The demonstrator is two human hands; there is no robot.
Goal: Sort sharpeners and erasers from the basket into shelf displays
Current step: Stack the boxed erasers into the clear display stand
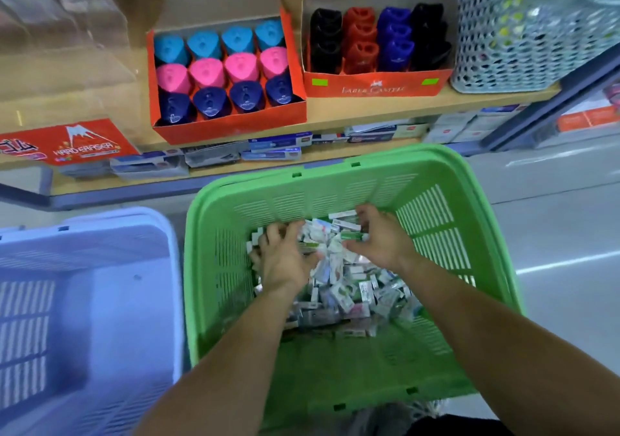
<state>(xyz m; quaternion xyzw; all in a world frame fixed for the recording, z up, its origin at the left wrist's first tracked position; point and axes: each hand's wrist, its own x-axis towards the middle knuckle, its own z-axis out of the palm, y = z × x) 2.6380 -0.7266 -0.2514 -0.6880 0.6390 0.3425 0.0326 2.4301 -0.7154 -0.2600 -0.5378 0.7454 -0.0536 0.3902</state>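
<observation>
We find the green basket [436,180] below the sharpener displays [228,76], with boxed erasers [342,288] heaped inside. We judge this the gathering step. The right hand [382,241] pinches boxed erasers. The left hand [285,261] digs in, its grasp unclear. Next: lift a handful shelfward.

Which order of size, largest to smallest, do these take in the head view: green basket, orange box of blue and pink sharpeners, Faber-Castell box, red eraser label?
1. green basket, though nearest the camera.
2. orange box of blue and pink sharpeners and Faber-Castell box: alike, unranked.
3. red eraser label.
</observation>
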